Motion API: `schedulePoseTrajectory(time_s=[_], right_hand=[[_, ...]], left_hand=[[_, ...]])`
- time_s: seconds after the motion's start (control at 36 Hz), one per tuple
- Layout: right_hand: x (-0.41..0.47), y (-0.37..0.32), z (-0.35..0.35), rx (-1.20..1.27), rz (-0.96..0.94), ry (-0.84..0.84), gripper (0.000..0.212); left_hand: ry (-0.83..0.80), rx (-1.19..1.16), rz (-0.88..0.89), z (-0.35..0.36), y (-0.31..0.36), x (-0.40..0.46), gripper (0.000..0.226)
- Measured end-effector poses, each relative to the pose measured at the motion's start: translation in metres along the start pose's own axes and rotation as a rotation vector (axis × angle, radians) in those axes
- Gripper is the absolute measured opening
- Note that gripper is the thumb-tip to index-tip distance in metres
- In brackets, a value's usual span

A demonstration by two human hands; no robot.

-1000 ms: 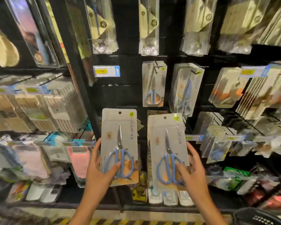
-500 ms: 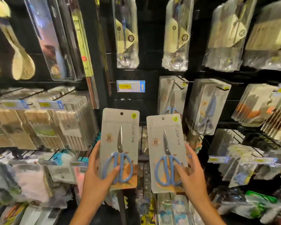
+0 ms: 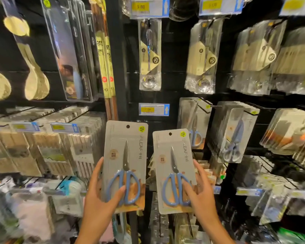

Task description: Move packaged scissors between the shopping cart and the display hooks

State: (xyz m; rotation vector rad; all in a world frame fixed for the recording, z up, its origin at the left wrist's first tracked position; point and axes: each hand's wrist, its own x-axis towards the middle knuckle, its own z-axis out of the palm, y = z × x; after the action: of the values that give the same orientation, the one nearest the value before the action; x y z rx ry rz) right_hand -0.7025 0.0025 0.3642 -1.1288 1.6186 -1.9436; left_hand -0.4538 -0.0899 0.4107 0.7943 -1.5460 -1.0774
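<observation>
My left hand (image 3: 102, 199) grips one grey card pack of blue-handled scissors (image 3: 124, 166) by its lower edge, thumb across the handles. My right hand (image 3: 200, 196) holds a matching second pack (image 3: 174, 171) beside it, upright. Behind them, more blue scissors packs (image 3: 233, 132) hang on black display hooks (image 3: 203, 108) near a yellow price tag (image 3: 153, 109).

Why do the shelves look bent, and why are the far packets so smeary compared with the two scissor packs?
In the head view, the wide-angle lens bows the black upright post; the grey card pack of blue-handled scissors in the left hand and the matching pack in the right hand are fairly sharp, while the clear spoon packets at the edges blur and glare.
</observation>
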Motion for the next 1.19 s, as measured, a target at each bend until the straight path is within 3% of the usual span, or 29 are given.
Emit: schedulePoseTrajectory(time_s=[1.19], right_hand=[[0.070, -0.020, 0.073, 0.000, -0.083, -0.047, 0.069]], left_hand=[[0.042, -0.007, 0.057, -0.020, -0.008, 0.030, 0.091]])
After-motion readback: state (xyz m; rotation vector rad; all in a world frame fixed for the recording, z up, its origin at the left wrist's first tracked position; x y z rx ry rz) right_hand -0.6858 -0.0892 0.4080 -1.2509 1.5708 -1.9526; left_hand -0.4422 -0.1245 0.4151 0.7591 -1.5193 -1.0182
